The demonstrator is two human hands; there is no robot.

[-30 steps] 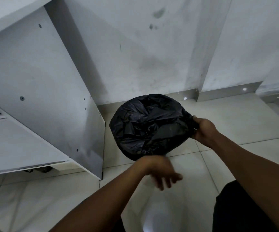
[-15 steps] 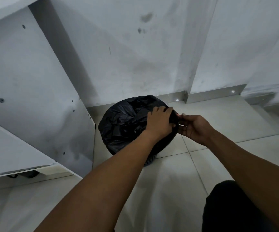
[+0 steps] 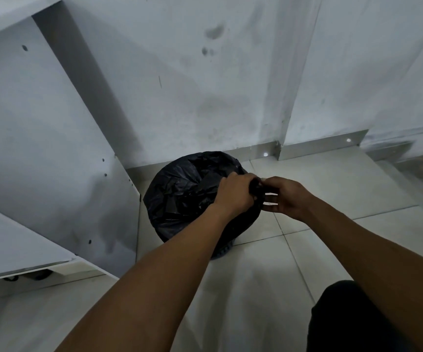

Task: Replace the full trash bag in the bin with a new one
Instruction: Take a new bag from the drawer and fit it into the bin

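Gripping trash bag [image 3: 180,194]: left hand [image 3: 235,191], right hand [image 3: 287,196].

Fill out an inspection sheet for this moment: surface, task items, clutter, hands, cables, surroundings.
Surface: pale tiled floor, grout lines visible.
Task items: black trash bag draped over the bin; only the bin's base shows. No spare bag seen.
Clutter: nothing seen.
Hands: left hand grips bunched bag plastic at the right rim; right hand pinches the same bunch.
Cables: nothing seen.
Surroundings: smudged white wall behind; white cabinet on the left.
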